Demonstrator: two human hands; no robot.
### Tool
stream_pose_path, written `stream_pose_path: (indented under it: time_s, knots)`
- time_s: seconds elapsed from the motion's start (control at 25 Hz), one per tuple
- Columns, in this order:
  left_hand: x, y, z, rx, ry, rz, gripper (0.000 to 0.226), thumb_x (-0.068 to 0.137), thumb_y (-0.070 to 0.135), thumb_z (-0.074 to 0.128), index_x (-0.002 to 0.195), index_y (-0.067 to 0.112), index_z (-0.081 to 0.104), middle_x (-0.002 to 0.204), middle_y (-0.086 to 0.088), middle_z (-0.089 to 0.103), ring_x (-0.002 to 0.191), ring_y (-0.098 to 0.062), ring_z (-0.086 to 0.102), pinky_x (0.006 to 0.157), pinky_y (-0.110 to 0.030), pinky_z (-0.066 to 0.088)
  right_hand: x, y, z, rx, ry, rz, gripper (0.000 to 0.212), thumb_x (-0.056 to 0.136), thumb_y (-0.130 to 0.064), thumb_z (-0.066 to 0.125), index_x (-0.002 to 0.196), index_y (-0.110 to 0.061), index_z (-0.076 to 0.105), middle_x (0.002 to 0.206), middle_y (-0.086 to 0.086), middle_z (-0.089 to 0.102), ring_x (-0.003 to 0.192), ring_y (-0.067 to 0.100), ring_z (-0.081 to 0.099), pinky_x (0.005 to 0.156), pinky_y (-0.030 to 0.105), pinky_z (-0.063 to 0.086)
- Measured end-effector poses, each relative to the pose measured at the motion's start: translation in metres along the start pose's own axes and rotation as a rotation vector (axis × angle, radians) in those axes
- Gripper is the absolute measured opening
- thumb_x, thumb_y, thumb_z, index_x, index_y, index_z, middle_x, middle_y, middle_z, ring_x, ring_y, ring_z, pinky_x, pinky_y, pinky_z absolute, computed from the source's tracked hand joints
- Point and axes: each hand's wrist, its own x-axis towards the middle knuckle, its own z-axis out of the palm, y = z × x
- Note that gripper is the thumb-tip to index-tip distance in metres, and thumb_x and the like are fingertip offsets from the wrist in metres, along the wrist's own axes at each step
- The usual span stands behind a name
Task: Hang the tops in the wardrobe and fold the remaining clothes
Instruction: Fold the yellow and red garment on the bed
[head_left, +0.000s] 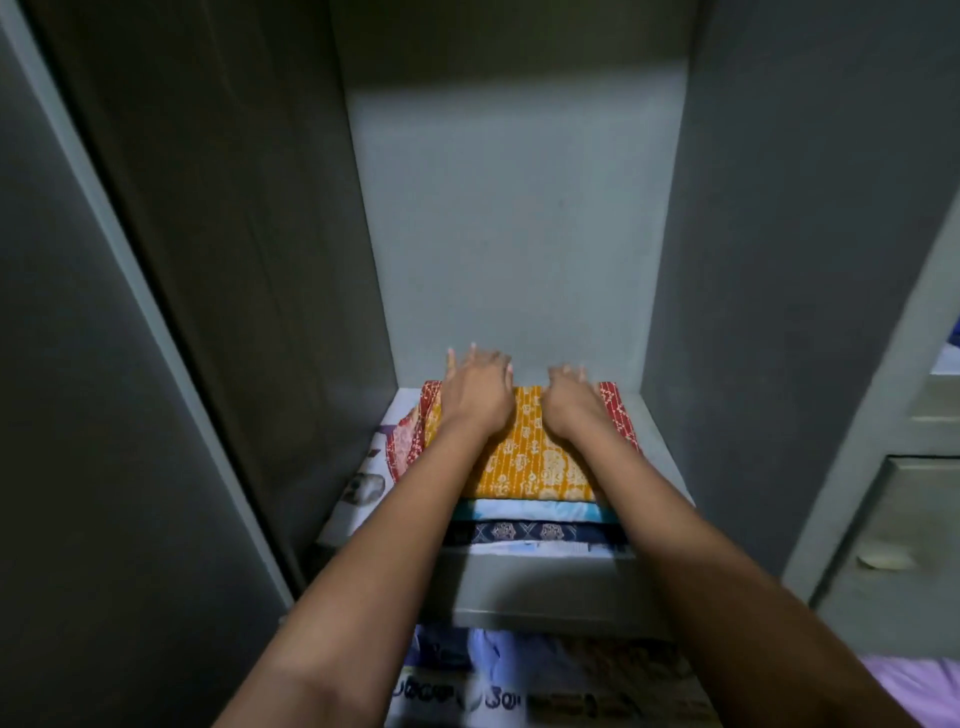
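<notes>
Printed newspaper (363, 483) lines the shelf, and a drawer handle (883, 561) shows at right.

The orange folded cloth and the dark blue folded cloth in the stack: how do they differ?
The orange folded cloth lies on top of the stack, with the left hand and right hand on it; the dark blue folded cloth sits lower and shows only its front edge. The orange one bears pale motifs with red borders, the blue one pale emblems. Both are folded flat on the same shelf.
</notes>
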Motion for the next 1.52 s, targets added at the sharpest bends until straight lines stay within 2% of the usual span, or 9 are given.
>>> stream_pose_path:
  time_s: [0.16, 0.36, 0.6, 0.72, 0.84, 0.96, 1.08, 1.24, 1.52]
  knots:
    - [-0.017, -0.019, 0.044, 0.086, -0.412, -0.073, 0.057, 0.102, 0.043, 0.012, 0.153, 0.018, 0.005, 0.161, -0.001, 0.000, 0.147, -0.020, -0.007, 0.118, -0.043, -0.008, -0.017, 0.003, 0.043, -0.177, -0.132, -0.032, 0.053, 0.103, -0.031, 0.014, 0.153, -0.017, 0.005, 0.160, -0.002, -0.001, 0.147, 0.020, -0.007, 0.119, 0.042, -0.007]
    - [-0.020, -0.025, 0.052, 0.132, -0.337, -0.197, 0.083, 0.089, 0.073, 0.010, 0.151, 0.020, -0.009, 0.157, 0.000, -0.022, 0.142, -0.026, -0.027, 0.114, -0.045, -0.018, -0.016, 0.011, 0.040, -0.310, -0.099, 0.103, 0.068, 0.097, -0.055, 0.003, 0.151, -0.016, -0.009, 0.159, 0.001, -0.014, 0.145, 0.019, -0.018, 0.115, 0.042, -0.015]
    - [-0.028, -0.024, 0.046, 0.032, -0.316, -0.386, 0.122, 0.067, 0.093, 0.025, 0.146, 0.013, -0.022, 0.152, -0.010, -0.032, 0.140, -0.034, -0.029, 0.118, -0.047, -0.007, -0.025, 0.012, 0.037, -0.260, -0.090, 0.289, 0.093, 0.088, -0.073, 0.006, 0.148, -0.006, -0.017, 0.157, 0.011, -0.020, 0.145, 0.027, -0.017, 0.119, 0.043, -0.006]
    - [-0.023, -0.026, 0.030, -0.028, -0.392, -0.434, 0.125, 0.067, 0.092, 0.032, 0.148, 0.011, -0.018, 0.155, -0.011, -0.027, 0.141, -0.036, -0.025, 0.116, -0.049, -0.004, -0.028, 0.016, 0.023, -0.200, -0.164, 0.301, 0.093, 0.089, -0.073, 0.013, 0.149, -0.008, -0.016, 0.157, 0.010, -0.020, 0.146, 0.030, -0.013, 0.117, 0.047, -0.006]
    - [-0.019, -0.029, -0.001, -0.219, -0.387, -0.357, 0.097, 0.085, 0.076, 0.027, 0.153, 0.009, 0.006, 0.159, -0.014, 0.000, 0.146, -0.035, -0.003, 0.118, -0.052, 0.004, -0.036, 0.023, -0.011, -0.082, -0.265, 0.277, 0.089, 0.092, -0.069, 0.020, 0.152, -0.010, -0.006, 0.159, 0.007, -0.015, 0.146, 0.029, -0.012, 0.113, 0.054, -0.011]
    - [-0.039, -0.013, -0.049, -0.762, -0.194, -0.347, 0.073, 0.096, 0.062, 0.025, 0.151, 0.015, 0.022, 0.158, -0.008, 0.019, 0.145, -0.026, 0.017, 0.118, -0.045, 0.015, -0.058, 0.024, -0.056, 0.358, -0.207, 0.234, 0.078, 0.097, -0.059, 0.028, 0.151, -0.005, 0.016, 0.159, 0.014, 0.006, 0.146, 0.032, 0.008, 0.116, 0.048, 0.009]
    - [-0.078, 0.011, -0.093, -1.038, -0.020, -0.364, 0.064, 0.099, 0.054, 0.028, 0.150, 0.015, 0.026, 0.156, -0.004, 0.024, 0.144, -0.023, 0.022, 0.116, -0.039, 0.017, -0.113, 0.016, -0.099, 0.751, -0.179, 0.162, 0.064, 0.100, -0.049, 0.034, 0.148, -0.009, 0.026, 0.157, 0.011, 0.021, 0.140, 0.027, 0.028, 0.103, 0.033, 0.027]
    - [-0.146, 0.047, -0.121, -1.137, 0.031, -0.391, 0.063, 0.099, 0.052, 0.031, 0.148, 0.013, 0.029, 0.155, -0.004, 0.028, 0.143, -0.022, 0.024, 0.115, -0.037, 0.019, -0.210, 0.022, -0.127, 0.899, -0.152, 0.092, 0.059, 0.101, -0.039, 0.036, 0.148, -0.006, 0.024, 0.156, 0.012, 0.022, 0.144, 0.027, 0.020, 0.114, 0.036, 0.018]
    - [-0.277, 0.120, -0.153, -1.201, -0.021, -0.334, 0.062, 0.100, 0.050, 0.030, 0.149, 0.013, 0.026, 0.156, -0.003, 0.026, 0.143, -0.020, 0.024, 0.116, -0.037, 0.018, -0.361, 0.061, -0.164, 0.977, -0.074, 0.132, 0.064, 0.099, -0.043, 0.041, 0.150, -0.011, 0.021, 0.156, 0.004, 0.021, 0.143, 0.022, 0.020, 0.113, 0.034, 0.018]
